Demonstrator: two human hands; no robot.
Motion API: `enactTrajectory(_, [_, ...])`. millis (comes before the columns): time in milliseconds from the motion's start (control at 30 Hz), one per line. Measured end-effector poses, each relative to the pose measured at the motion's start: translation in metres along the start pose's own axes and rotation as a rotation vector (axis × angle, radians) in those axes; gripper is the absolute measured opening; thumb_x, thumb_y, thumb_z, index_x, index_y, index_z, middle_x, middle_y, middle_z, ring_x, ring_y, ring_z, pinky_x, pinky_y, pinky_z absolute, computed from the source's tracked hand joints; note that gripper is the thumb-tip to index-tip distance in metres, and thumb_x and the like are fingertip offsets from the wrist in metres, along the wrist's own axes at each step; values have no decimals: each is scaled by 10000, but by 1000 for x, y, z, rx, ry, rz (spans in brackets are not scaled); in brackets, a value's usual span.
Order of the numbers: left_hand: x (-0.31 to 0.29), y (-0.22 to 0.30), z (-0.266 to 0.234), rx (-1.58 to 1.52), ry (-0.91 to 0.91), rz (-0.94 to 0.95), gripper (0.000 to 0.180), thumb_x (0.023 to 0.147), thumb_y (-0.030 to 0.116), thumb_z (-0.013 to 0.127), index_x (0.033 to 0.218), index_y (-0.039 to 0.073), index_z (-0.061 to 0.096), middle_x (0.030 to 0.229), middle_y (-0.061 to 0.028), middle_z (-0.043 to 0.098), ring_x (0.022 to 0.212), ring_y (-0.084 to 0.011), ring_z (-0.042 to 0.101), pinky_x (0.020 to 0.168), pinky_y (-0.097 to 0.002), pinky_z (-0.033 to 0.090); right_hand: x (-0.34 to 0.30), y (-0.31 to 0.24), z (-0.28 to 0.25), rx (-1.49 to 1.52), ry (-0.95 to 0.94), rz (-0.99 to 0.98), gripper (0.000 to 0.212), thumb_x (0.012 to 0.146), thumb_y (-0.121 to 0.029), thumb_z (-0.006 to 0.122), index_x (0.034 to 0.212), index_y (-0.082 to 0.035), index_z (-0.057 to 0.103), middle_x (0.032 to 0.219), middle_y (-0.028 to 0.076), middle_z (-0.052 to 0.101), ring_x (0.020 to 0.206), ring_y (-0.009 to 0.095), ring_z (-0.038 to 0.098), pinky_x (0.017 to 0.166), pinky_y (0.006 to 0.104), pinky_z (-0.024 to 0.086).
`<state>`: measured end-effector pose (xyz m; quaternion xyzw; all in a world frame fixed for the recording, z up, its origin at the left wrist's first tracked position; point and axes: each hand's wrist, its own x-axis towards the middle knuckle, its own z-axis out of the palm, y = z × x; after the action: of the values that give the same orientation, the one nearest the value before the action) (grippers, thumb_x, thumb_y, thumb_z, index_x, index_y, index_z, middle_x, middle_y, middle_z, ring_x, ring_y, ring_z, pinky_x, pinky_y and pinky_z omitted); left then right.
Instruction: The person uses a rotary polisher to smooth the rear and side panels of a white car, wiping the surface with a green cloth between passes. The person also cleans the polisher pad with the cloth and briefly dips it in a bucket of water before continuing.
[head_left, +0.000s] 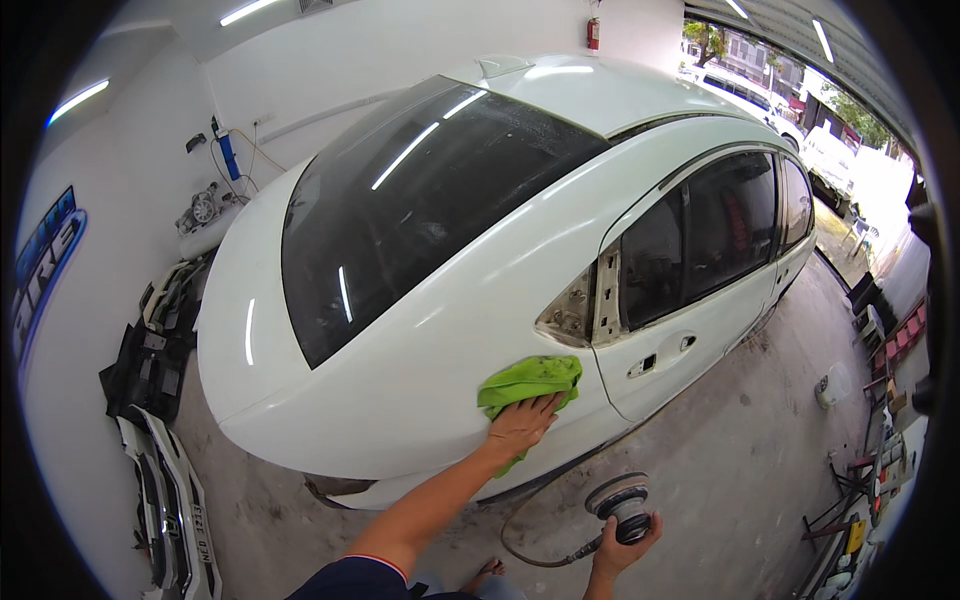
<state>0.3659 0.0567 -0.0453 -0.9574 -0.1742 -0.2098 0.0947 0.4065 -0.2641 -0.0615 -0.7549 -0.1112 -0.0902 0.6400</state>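
My left hand (pixel 525 423) presses a bunched green microfiber cloth (pixel 530 380) against the rear side panel of a white car (pixel 430 390), its fingers laid over the cloth. Lower down and to the right, my right hand (pixel 625 548) grips a round orbital sander (pixel 622 505) by its black body, held off the car with its pad tilted upward. A hose (pixel 520 550) runs from the sander and loops toward the car's lower edge. Just ahead of the cloth are the rear door's opening for the handle (pixel 642 366) and a bare corner-window frame (pixel 572 308).
Removed bumpers (pixel 165 500) and black trim parts (pixel 150 365) lie along the left wall. A compressor (pixel 205 210) stands in the far left corner. At right are a white bucket (pixel 833 385) and a cluttered rack (pixel 880 480). My foot (pixel 487 570) is on the concrete floor.
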Motion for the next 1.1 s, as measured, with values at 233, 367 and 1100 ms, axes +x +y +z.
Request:
enactTrajectory(233, [94, 84, 101, -39, -98, 237, 675, 1059, 273, 525, 1677, 79, 338, 1646, -68, 469, 1493, -247, 430, 1257, -438, 294, -29, 25, -169, -339, 351, 12, 843, 756, -154, 977, 1422, 54, 504, 1182, 242, 655, 959, 326, 684, 839, 455, 618])
enactTrajectory(367, [63, 70, 105, -128, -69, 298, 671, 997, 191, 572, 1643, 94, 416, 1595, -51, 517, 1472, -232, 456, 1271, -439, 295, -56, 33, -239, -480, 514, -101, 807, 734, -188, 1006, 1353, 68, 556, 1173, 255, 661, 1001, 336, 688, 872, 466, 622])
enactTrajectory(1100, [-476, -228, -240, 86, 451, -1660, 411, 1134, 309, 506, 1366, -19, 591, 1056, -269, 736, 961, -481, 709, 809, -558, 552, -20, 44, -133, -431, 201, -36, 917, 702, -316, 1022, 1397, 72, 567, 1298, 277, 655, 1142, 393, 677, 996, 480, 589])
